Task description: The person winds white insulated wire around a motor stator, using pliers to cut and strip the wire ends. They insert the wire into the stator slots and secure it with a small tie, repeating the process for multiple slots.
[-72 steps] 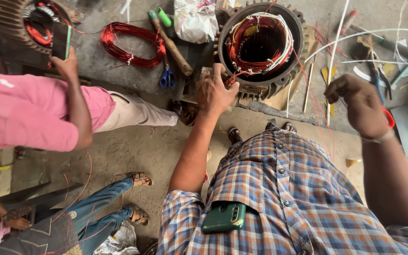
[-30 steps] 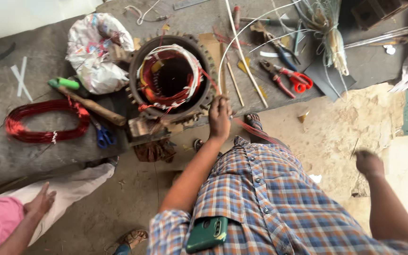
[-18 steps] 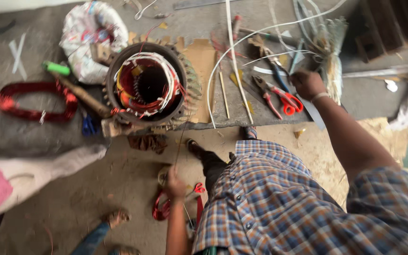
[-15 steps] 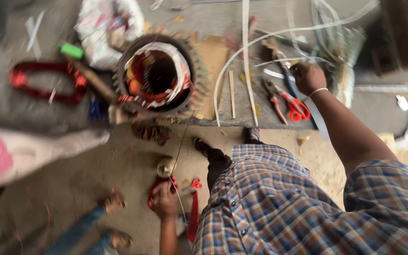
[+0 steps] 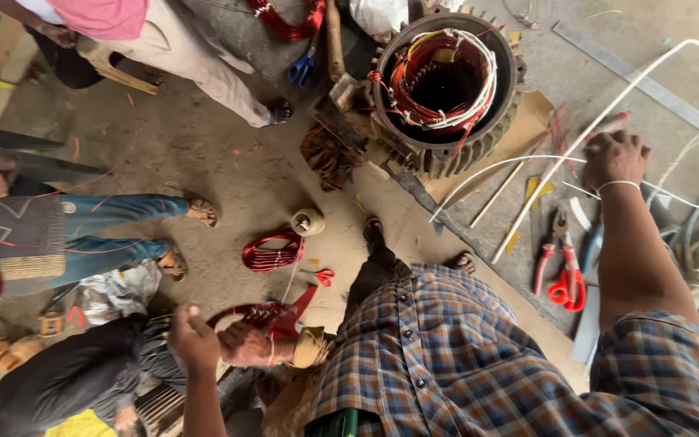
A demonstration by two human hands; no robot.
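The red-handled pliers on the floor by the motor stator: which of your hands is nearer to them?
Right. The right hand rests on the floor just above the red-handled pliers, near the white tubing. The left hand is far off at lower left, beside another person's hand.

One motor stator (image 5: pixel 444 89) with red and white windings sits at twelve o'clock. Three loose red wire coils show: one (image 5: pixel 289 16) at eleven o'clock, one (image 5: pixel 271 252) near centre, one (image 5: pixel 260 317) at seven o'clock. Two red-handled tools (image 5: pixel 560 271) lie at three o'clock. One blue scissors (image 5: pixel 301 69) and one thread spool (image 5: pixel 307 222) are visible. Two white sleeving strands (image 5: pixel 592 133) cross at two o'clock.
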